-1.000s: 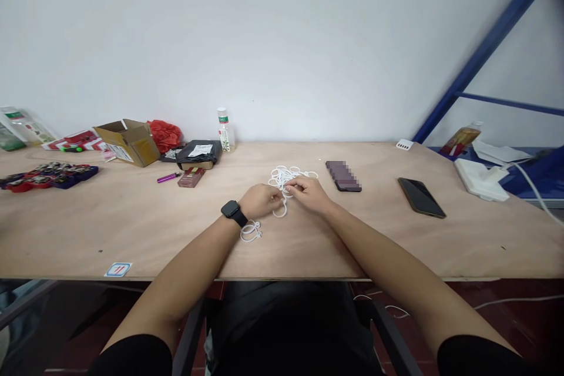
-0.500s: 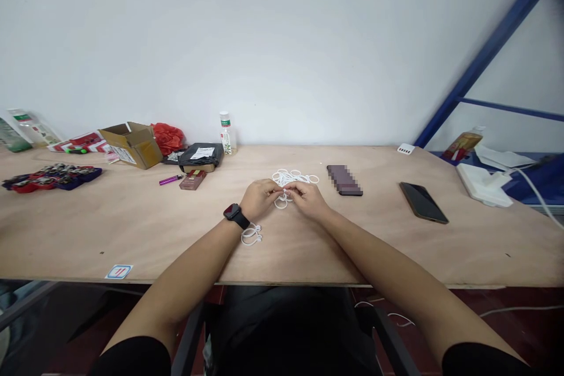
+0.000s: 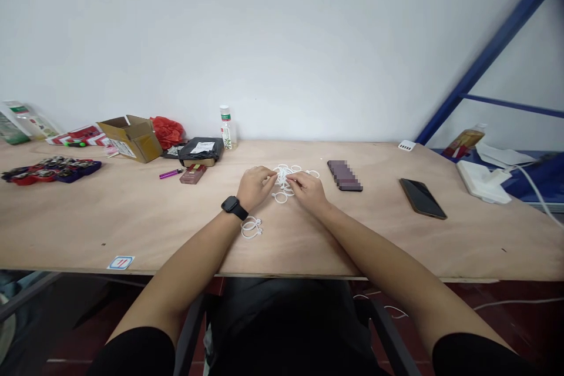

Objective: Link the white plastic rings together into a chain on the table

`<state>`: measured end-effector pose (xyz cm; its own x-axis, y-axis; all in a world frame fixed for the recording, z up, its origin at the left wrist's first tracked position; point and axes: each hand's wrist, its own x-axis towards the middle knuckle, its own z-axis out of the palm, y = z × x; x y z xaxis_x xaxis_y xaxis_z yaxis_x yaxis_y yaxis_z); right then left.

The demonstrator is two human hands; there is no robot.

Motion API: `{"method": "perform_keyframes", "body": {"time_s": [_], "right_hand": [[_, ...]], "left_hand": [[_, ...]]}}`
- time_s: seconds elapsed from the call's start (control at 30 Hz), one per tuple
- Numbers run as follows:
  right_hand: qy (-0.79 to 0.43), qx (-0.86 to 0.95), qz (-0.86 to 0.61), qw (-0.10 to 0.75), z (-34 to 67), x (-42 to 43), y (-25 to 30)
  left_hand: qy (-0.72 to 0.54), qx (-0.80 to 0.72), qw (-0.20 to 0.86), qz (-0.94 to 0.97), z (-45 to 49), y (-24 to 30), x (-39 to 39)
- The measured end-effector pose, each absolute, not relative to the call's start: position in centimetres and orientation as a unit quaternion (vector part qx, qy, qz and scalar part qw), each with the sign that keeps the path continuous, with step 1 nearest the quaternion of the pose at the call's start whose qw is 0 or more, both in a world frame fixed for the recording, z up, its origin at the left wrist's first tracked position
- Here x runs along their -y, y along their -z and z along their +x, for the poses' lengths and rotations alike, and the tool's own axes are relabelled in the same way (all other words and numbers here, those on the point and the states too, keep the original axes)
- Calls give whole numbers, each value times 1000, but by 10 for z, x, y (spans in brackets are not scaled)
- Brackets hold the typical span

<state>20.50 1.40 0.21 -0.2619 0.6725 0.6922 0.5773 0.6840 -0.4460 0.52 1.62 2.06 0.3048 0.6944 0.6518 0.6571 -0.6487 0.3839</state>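
Observation:
A pile of white plastic rings [image 3: 282,168], each with a small eyelet, lies on the table between my hands. My left hand [image 3: 255,188], with a black smartwatch [image 3: 234,207] on its wrist, pinches at the pile's left side, thumb and forefinger closed on a white ring. From the right, my right hand [image 3: 308,191] also pinches a white ring at its fingertips. Fingers hide part of these rings. One loose ring [image 3: 281,197] lies just in front of the pile. Nearer to me, beside my left wrist, are two rings [image 3: 251,227] lying together.
Two phones, one partly pixelated [image 3: 343,176] and one dark [image 3: 423,198], lie to the right. Leftward are a cigarette-sized box [image 3: 192,174], a purple pen-like stick [image 3: 170,174], a black parcel [image 3: 200,150], a bottle [image 3: 226,128] and an open carton [image 3: 132,140].
My fingertips have moved slightly apart, showing more of the rings between them. The ring in front of the pile is now more visible. The whole view has shifted slightly.

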Motion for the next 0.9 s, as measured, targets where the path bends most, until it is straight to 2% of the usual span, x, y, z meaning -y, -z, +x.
{"method": "perform_keyframes", "body": {"time_s": [0.13,0.3,0.47,0.7,0.9], "right_hand": [[-25,823,-392,411,202,-10,-2],[-101,922,-246,281,178,20,-2],[-118,958,-169,200,155,37,3],[-130,942,-222,214,177,18,4],[-166,919,-240,265,193,7,-3]], "left_hand": [[-456,-461,19,761,0,-16,-23],[-430,-469,25,771,0,-12,-25],[-412,-474,37,777,-1,-10,-26],[-407,-463,57,786,0,-14,-23],[-363,-411,100,830,5,-19,-15]]}}
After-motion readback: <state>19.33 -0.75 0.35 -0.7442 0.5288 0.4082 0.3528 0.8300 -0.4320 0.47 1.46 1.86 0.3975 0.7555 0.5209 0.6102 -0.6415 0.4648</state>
